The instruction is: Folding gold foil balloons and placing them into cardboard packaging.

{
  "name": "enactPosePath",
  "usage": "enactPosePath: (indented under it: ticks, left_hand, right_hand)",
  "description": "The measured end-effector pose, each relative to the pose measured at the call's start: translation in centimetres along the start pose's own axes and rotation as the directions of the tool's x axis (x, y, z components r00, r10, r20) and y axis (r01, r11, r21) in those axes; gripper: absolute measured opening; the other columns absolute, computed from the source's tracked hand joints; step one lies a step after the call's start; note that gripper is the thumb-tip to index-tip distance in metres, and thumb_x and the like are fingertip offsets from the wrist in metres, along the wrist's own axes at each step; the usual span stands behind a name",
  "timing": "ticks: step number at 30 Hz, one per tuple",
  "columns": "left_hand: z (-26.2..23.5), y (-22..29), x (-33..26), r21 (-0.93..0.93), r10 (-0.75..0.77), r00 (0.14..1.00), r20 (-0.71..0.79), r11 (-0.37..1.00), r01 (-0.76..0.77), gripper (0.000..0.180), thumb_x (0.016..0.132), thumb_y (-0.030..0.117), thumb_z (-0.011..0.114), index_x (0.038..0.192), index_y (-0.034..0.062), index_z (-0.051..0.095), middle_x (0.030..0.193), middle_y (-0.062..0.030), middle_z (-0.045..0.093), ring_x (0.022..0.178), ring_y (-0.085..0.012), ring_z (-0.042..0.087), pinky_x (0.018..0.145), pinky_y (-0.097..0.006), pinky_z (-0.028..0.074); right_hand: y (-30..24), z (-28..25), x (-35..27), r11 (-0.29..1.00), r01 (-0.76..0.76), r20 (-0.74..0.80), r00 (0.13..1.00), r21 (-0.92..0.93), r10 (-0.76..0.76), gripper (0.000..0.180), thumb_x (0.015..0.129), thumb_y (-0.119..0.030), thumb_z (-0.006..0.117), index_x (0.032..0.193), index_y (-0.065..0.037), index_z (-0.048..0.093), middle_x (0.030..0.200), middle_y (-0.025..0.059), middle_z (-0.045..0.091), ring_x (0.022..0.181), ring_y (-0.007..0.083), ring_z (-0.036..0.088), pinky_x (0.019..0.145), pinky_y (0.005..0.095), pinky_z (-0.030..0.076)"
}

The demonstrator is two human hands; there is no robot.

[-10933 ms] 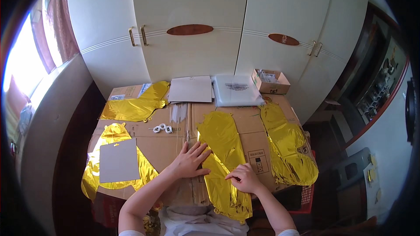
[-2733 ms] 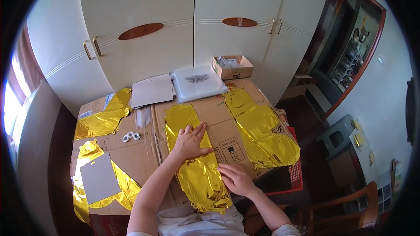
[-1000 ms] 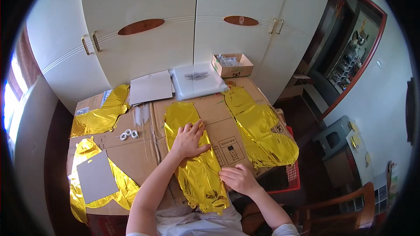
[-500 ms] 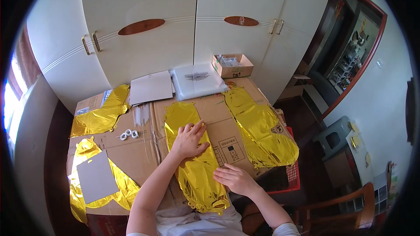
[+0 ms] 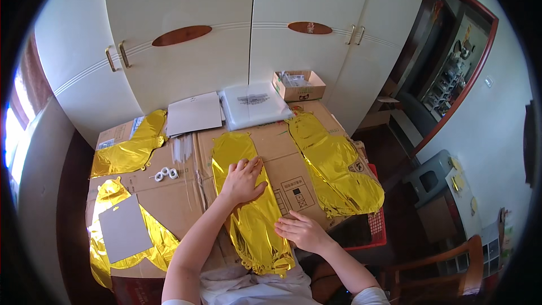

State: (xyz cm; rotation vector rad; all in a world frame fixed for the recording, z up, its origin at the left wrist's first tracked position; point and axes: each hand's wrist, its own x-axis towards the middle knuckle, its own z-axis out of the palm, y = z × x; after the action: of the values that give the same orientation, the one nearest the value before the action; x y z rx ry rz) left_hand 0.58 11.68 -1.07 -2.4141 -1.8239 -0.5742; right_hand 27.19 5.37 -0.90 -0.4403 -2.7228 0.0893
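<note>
A flattened gold foil balloon [image 5: 257, 223] lies lengthwise before me on the cardboard-covered table, its crumpled tabbed end at the near edge. My left hand [image 5: 243, 182] rests palm down on its middle, fingers stretched out and somewhat apart. At its right edge lies my right hand [image 5: 300, 231], fingers extended and pressing lightly on the foil. Another gold foil balloon [image 5: 339, 172] is spread out to the right. On the left, a grey card [image 5: 125, 229] sits on top of a third gold foil piece [image 5: 164, 243].
More gold foil [image 5: 127, 152] lies at the far left. Tape rolls [image 5: 165, 174] and clear straws [image 5: 182, 149] are nearby. Behind stand stacked grey cards [image 5: 196, 114], clear plastic bags [image 5: 255, 103] and a small carton [image 5: 299, 86]. A red basket [image 5: 377, 229] is below the right edge.
Almost nothing differs. My left hand's fingers have settled slightly flatter on the foil; my right hand stays at its edge.
</note>
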Motion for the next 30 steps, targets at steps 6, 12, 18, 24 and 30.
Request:
enactPosePath:
  ticks: [6,12,18,24,30]
  left_hand:
    - [-3.8,3.7,-1.2,0.105,0.285,0.957,-0.061,0.955,-0.278,0.041,0.089,0.025,0.057,0.122,0.0012,0.06,0.131,-0.0131,0.057,0.124,-0.028,0.051,0.099,-0.044,0.042]
    - [-3.3,6.1,-6.0,-0.321,0.442,0.897,-0.014,0.848,-0.422,0.034,0.089,0.02,0.059,0.116,-0.0001,0.064,0.123,-0.014,0.063,0.113,-0.0278,0.061,0.097,-0.039,0.046]
    - [-2.6,5.1,-4.9,-0.171,0.373,0.928,-0.003,0.914,-0.368,0.038,0.088,0.023,0.059,0.117,-0.0006,0.063,0.126,-0.014,0.062,0.114,-0.0249,0.06,0.097,-0.038,0.046]
    - [-2.0,3.5,-3.1,-0.026,0.255,0.967,0.014,0.967,-0.255,0.047,0.086,0.028,0.059,0.123,-0.0003,0.06,0.132,-0.0138,0.058,0.117,-0.0264,0.057,0.101,-0.041,0.042]
    - [-0.9,2.3,-1.9,0.09,0.178,0.984,0.022,0.98,-0.179,0.059,0.089,0.04,0.053,0.131,-0.0019,0.054,0.136,-0.0139,0.055,0.125,-0.0266,0.049,0.111,-0.048,0.031]
  right_hand:
    - [0.2,0.1,-0.4,1.0,-0.018,0.009,1.0,-0.02,0.018,0.027,0.089,-0.016,0.054,0.111,-0.014,0.069,0.121,0.0,0.067,0.118,0.0131,0.06,0.11,0.0431,0.038]
    - [-0.1,0.3,-0.3,0.998,-0.041,0.024,0.999,-0.036,0.042,0.027,0.088,-0.017,0.055,0.111,-0.015,0.07,0.119,-0.001,0.068,0.116,0.0123,0.061,0.11,0.0445,0.037]
    - [-0.1,0.2,-0.3,0.999,-0.039,-0.008,0.999,-0.011,0.039,0.026,0.089,-0.017,0.055,0.11,-0.015,0.069,0.119,-0.0011,0.068,0.116,0.0117,0.061,0.11,0.0451,0.036]
    - [0.0,0.4,-0.4,0.999,-0.05,-0.014,0.999,0.015,0.05,0.026,0.09,-0.018,0.054,0.111,-0.015,0.069,0.119,-0.0015,0.068,0.118,0.0104,0.06,0.111,0.0481,0.034]
    - [0.0,0.5,-0.6,0.999,-0.047,-0.013,0.999,0.001,0.047,0.026,0.09,-0.017,0.055,0.112,-0.017,0.069,0.12,-0.0025,0.068,0.118,0.01,0.06,0.111,0.0528,0.033]
